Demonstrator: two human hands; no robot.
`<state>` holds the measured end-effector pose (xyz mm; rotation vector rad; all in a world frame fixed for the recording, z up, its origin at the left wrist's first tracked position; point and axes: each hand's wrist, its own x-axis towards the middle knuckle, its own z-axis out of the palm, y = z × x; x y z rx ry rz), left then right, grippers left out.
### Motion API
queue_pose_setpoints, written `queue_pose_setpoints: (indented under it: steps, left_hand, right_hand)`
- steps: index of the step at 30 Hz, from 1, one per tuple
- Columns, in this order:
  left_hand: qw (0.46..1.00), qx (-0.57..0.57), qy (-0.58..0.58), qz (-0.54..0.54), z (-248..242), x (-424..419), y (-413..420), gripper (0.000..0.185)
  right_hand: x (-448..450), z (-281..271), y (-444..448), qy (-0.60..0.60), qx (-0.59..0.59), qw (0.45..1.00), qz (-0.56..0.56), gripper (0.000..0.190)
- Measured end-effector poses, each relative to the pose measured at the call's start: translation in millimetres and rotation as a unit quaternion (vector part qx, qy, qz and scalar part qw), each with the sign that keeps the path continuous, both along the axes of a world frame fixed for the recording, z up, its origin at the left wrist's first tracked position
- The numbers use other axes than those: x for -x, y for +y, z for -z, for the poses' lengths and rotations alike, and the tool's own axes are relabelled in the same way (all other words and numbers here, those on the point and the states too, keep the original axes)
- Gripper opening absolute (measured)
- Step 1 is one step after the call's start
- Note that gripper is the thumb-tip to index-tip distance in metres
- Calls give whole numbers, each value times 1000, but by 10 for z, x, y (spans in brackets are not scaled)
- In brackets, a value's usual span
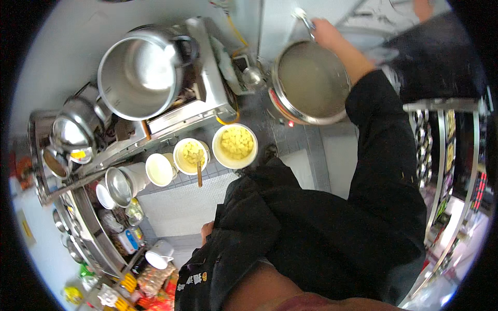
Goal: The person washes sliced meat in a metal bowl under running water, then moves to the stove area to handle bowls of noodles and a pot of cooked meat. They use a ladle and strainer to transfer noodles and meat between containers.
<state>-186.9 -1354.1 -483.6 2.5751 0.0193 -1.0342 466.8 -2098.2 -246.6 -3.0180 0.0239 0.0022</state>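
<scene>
My right hand reaches over the far rim of a large round pot and grips a metal handle. Motion blur hides what kind of utensil the handle belongs to. Cloudy, pale liquid fills much of the pot, and a small red light glows at its base. Low at my side, my left hand shows only in part beside my black clothing; its fingers are mostly hidden. Nearer my feet, a white bucket holds yellow diced pieces. A second white bucket holds similar pieces and a wooden-handled utensil.
A tall steel stockpot stands on a metal stove at upper left, with smaller pots farther along. Another white bucket stands near a steel container. Shelves with packages line the lower left; a rack is at right.
</scene>
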Motion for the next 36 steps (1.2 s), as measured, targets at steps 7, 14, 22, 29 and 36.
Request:
queue_pose_setpoints:
  steps: [7, 14, 22, 29, 36]
  left_hand:
    - [998, -49, 27, 34, -189, -365, -64, 20]
    - [879, 82, 29, -470, -420, -255, -355, 27]
    - [945, -53, 47, -318, -114, 304, -1190, 32]
    - [899, 4, 52, -435, -322, -50, -1503, 32]
    - [931, 9, 19, -365, -176, -26, -1331, 31]
  right_hand:
    - [0, -652, 1129, -100, -3, 994, -38, 34]
    - [-1592, -1495, 2729, -136, -189, 954, -189, 35]
    - [-2864, -2055, 3818, -278, -151, 935, -162, 40]
    - [-3091, -2246, 3906, -282, -73, 942, -165, 19]
    - [-2602, -2785, 4181, -474, -149, 815, -298, 24]
